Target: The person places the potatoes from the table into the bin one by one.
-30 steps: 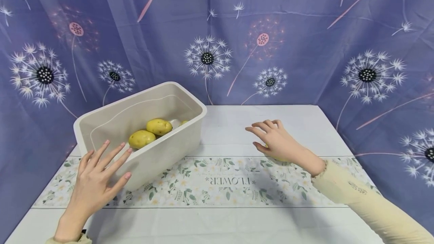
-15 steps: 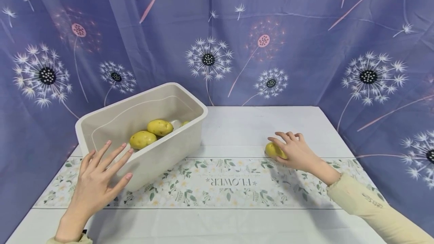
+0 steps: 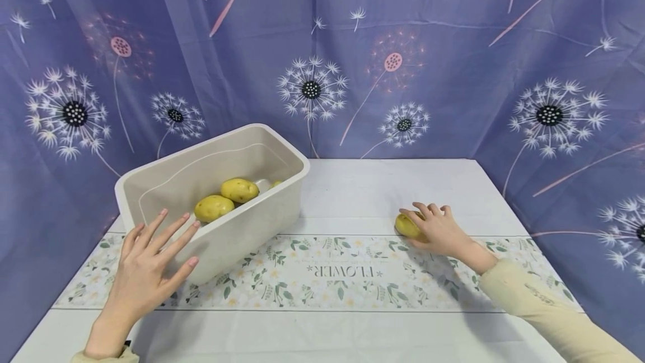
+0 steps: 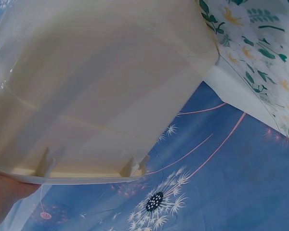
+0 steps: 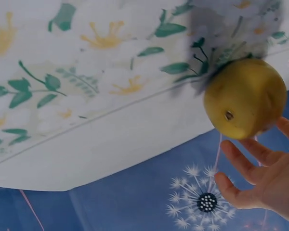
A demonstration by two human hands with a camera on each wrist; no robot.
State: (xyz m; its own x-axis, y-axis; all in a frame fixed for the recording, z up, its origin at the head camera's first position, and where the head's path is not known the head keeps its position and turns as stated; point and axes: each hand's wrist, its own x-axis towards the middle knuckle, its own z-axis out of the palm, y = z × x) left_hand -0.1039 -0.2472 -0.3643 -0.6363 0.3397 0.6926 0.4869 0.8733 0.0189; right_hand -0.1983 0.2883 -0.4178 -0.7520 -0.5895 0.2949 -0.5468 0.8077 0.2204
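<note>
A yellow potato (image 3: 407, 226) lies on the right part of the table. Around it sit the fingers and thumb of my right hand (image 3: 437, 231). The right wrist view shows the same potato (image 5: 244, 98) with fingertips of my right hand (image 5: 274, 173) against its side, while the outer fingers stay loose. At the left stands a beige plastic bin (image 3: 257, 228), holding two whole potatoes in sight, one nearer (image 3: 214, 208) and one farther (image 3: 239, 190), plus a sliver of a third. My left hand (image 3: 143, 273) spreads straight fingers over the bin's front-left rim; it holds nothing.
A white tablecloth (image 3: 322, 332) with a flower-printed band (image 3: 347, 290) covers the table. Purple-blue dandelion curtains (image 3: 353, 32) hang close along the back and both sides. The bin stands at an angle near the left curtain.
My right hand has moved down and to the right, from above the potato to fingers set around it. The left hand and the bin keep their places.
</note>
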